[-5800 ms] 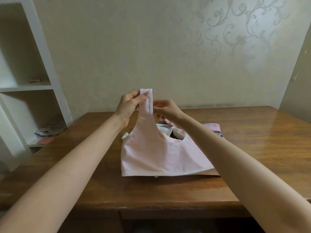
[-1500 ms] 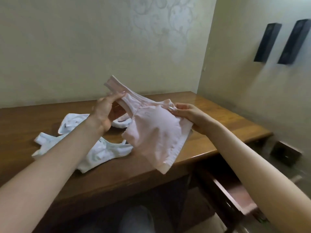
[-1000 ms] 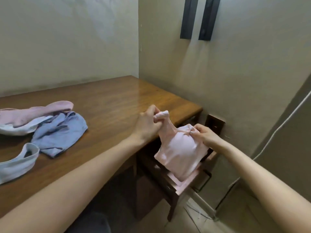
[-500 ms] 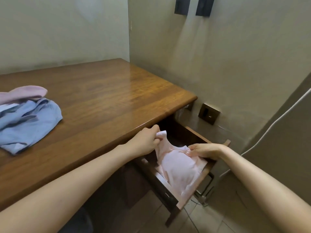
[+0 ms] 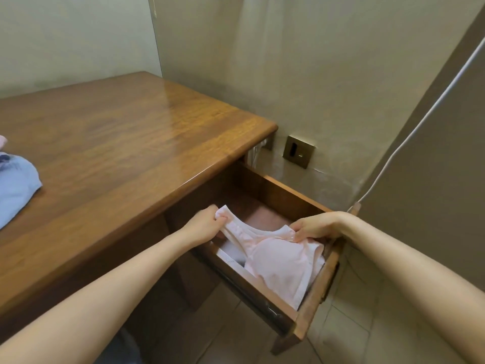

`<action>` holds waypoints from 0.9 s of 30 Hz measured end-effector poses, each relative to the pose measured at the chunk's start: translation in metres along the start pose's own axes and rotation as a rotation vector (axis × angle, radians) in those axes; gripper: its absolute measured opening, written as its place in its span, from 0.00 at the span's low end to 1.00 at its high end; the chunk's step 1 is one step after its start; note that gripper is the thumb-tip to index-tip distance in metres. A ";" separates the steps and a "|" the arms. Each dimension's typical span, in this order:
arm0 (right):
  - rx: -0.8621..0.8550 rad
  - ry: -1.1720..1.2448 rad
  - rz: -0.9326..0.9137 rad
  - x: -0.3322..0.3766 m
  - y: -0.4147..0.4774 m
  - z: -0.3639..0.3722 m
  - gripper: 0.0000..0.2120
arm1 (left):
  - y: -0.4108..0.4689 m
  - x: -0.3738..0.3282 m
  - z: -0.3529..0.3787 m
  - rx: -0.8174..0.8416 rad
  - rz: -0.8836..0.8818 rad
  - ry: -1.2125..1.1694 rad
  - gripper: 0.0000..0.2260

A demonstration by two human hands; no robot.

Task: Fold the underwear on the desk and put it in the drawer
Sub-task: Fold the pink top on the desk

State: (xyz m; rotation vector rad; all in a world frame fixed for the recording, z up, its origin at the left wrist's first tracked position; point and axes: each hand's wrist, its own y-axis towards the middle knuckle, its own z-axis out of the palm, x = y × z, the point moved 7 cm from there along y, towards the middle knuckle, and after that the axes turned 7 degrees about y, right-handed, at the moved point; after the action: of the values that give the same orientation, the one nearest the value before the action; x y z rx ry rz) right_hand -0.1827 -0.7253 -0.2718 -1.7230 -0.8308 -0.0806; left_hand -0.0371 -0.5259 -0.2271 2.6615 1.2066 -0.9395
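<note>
While the left hand [image 5: 207, 225] pinches a strap of the pink bra [image 5: 281, 262], the right hand [image 5: 316, 227] grips its opposite upper edge. Below and between both hands, the bra lies in the open drawer [image 5: 283, 193].

A room in a home: wooden desk [image 5: 131, 143] with open drawer [image 5: 284, 193], loose underwear [image 5: 15, 187], wall socket [image 5: 299, 151].

Pink bra [image 5: 280, 264] in open drawer [image 5: 312, 295], strap in left hand [image 5: 204, 224], right hand [image 5: 313, 227] at cup.
</note>
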 end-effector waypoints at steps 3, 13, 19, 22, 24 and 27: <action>-0.043 -0.026 0.013 0.002 0.010 -0.004 0.18 | 0.012 0.008 0.004 -0.019 -0.096 -0.010 0.11; -0.324 -0.501 0.005 0.041 0.036 -0.002 0.26 | -0.010 -0.036 0.049 0.331 0.344 0.373 0.16; 0.022 -0.472 0.065 0.056 0.009 0.030 0.31 | -0.042 -0.048 0.090 0.827 0.351 0.468 0.21; -0.009 -0.563 0.090 0.053 0.011 0.043 0.34 | -0.044 -0.045 0.093 0.852 0.246 0.528 0.25; -0.070 -0.605 0.073 0.056 0.012 0.045 0.33 | -0.046 -0.047 0.086 0.787 0.239 0.509 0.26; -0.330 -0.633 -0.095 0.093 -0.005 0.031 0.20 | -0.042 -0.061 0.050 0.457 0.346 0.401 0.21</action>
State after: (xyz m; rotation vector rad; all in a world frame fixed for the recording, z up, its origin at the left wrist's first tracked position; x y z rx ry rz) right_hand -0.1275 -0.6536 -0.2352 -2.0508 -1.4251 0.2952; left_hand -0.1224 -0.5519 -0.2262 3.3936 0.5753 -0.7115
